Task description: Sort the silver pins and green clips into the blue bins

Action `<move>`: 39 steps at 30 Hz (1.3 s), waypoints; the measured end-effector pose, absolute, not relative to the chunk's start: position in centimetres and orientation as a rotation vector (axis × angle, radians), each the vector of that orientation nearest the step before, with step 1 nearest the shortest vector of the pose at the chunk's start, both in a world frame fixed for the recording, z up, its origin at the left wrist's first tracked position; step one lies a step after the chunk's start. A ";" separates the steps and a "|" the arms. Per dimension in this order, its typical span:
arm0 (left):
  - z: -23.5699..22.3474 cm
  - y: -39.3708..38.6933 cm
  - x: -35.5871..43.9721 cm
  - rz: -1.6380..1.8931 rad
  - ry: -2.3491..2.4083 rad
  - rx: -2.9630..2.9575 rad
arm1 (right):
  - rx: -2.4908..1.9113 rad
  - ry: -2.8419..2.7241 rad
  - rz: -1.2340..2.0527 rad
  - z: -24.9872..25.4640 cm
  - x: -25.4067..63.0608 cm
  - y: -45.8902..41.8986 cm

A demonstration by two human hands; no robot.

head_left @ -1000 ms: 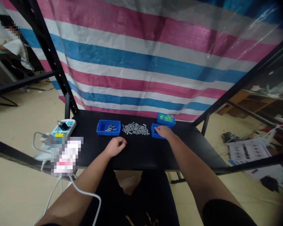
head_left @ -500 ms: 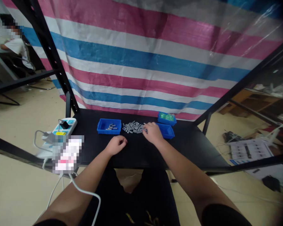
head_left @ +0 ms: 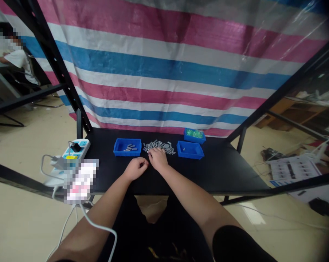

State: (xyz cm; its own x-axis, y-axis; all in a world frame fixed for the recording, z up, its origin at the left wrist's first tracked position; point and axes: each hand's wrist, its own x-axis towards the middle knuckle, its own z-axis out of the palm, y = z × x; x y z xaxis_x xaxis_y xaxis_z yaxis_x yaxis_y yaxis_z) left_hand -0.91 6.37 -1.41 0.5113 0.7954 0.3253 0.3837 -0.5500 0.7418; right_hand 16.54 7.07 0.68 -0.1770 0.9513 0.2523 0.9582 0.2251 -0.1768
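Note:
My left hand (head_left: 137,169) rests on the black table top, its fingers curled in; whatever they may hold is hidden. Close beside it, my right hand (head_left: 158,159) reaches over the front left of a pile of small grey metallic cylinders (head_left: 168,147). Thumb and fingers are bent together there, with a small shiny grey piece at the tips. Left of the pile, a blue box (head_left: 117,151) holds several grey cylinders (head_left: 130,147). On the right, another blue box (head_left: 193,154) has one small grey piece (head_left: 184,149) inside.
Behind the right box stands a blue box (head_left: 188,138) of green, clear-looking pieces (head_left: 195,134). A power strip (head_left: 81,145), a phone (head_left: 81,182) and white cables (head_left: 109,226) lie at the left. Striped sheeting (head_left: 164,72) hangs behind, between black frame posts. A person (head_left: 19,58) sits far left.
My right hand has moved left, from the right end of the pile beside the right box to its front left, near my left hand. The left hand stays nearly still.

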 end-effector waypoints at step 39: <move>-1.5 6.4 -0.9 0.873 0.959 2.124 | -2.630 -1.801 0.106 6.2 36.3 9.4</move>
